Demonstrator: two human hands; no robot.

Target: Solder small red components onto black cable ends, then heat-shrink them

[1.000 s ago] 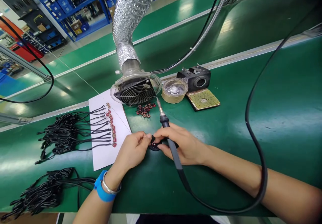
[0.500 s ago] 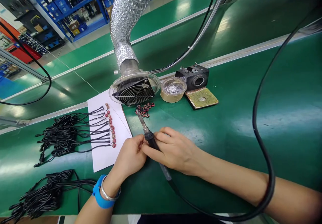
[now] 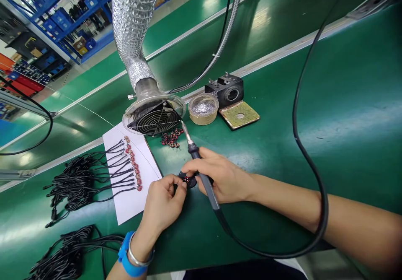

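My right hand (image 3: 220, 175) is closed around a soldering iron (image 3: 205, 183), whose metal tip points up and away beside the fan. Right under its fingers lies a small black round part (image 3: 190, 182) with red bits in its middle. My left hand (image 3: 166, 200) pinches a thin wire at the left edge of that part; the wire looks like solder and leads back over the white sheet (image 3: 125, 208). On the sheet, a row of small reddish pieces (image 3: 134, 164) lies at the ends of black cables (image 3: 81, 179).
A fume extractor fan (image 3: 153, 118) on a silver duct (image 3: 135, 24) stands ahead. Near it are a pile of small red-black parts (image 3: 171, 138), a round tub (image 3: 203, 116), an iron holder (image 3: 226, 90) and a yellowish sponge tray (image 3: 240, 115). More black cables (image 3: 67, 255) lie front left.
The soldering iron's tip has moved away from the small parts pile, rightward and up. My hands have shifted apart slightly, and the black round part now shows between them. The view has turned slightly.
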